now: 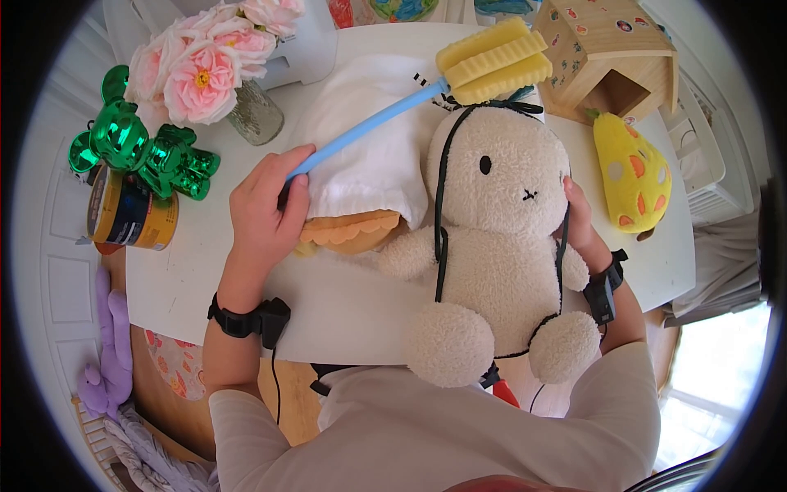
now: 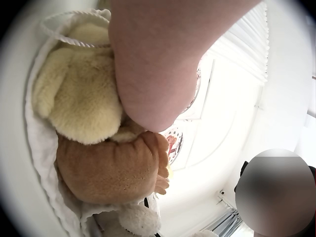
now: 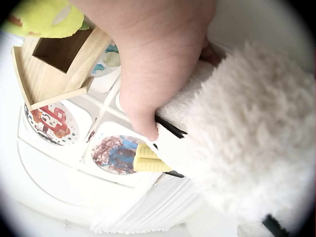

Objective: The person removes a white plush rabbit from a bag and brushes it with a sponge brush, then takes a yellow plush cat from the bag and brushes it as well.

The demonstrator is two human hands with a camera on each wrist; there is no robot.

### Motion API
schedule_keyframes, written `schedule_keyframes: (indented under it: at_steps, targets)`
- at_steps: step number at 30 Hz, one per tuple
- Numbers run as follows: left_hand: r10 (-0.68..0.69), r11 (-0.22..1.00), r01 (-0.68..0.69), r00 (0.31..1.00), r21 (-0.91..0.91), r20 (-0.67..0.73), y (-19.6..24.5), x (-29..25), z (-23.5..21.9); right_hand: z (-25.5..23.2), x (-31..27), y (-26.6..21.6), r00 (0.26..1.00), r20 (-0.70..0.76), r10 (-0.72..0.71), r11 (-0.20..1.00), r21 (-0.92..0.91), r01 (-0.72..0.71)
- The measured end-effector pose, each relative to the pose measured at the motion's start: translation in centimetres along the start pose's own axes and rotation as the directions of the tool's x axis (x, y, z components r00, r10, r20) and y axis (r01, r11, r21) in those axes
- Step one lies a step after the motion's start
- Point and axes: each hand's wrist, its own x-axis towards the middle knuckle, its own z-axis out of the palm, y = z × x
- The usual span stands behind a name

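My left hand [image 1: 266, 201] grips the blue handle of a brush with a ridged yellow sponge head [image 1: 492, 61]. That head reaches over the top of a cream plush rabbit [image 1: 504, 271] with black cord running round it. At the rabbit's side, my right hand [image 1: 579, 215] holds its head by the cheek, thumb in front. Beneath the handle lies a white cloth bag [image 1: 361, 156]. A brown scalloped plush [image 2: 108, 170] and a pale yellow furry plush [image 2: 81, 94] show at its mouth, with a white drawstring cord [image 2: 74, 42] beside them.
On the left stand a shiny green bear figure [image 1: 147, 148], a yellow and dark tub [image 1: 131, 209] and pink flowers [image 1: 205, 70] in a glass vase [image 1: 256, 115]. To the right are a wooden birdhouse [image 1: 607, 61] and a yellow spotted plush [image 1: 631, 176] on the white table [image 1: 328, 324].
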Motion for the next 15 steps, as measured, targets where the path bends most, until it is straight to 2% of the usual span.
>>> schedule_keyframes:
  at_steps: [7,11,15]
  targets:
    - [-0.008,1.000,0.008,1.000,0.001,0.010,0.01,-0.01,-0.04,-0.06,0.07,-0.16,0.999,-0.015,0.051,0.994,0.098,-0.049]
    - [0.020,1.000,-0.020,1.000,-0.013,-0.020,-0.09,0.06,0.14,-0.10,0.02,-0.03,1.000,-0.013,-0.002,1.000,-0.029,0.002]
    - [-0.001,1.000,0.001,1.000,-0.007,0.005,0.02,-0.03,-0.04,0.25,-0.07,-0.14,1.000,-0.026,0.004,1.000,-0.021,-0.005]
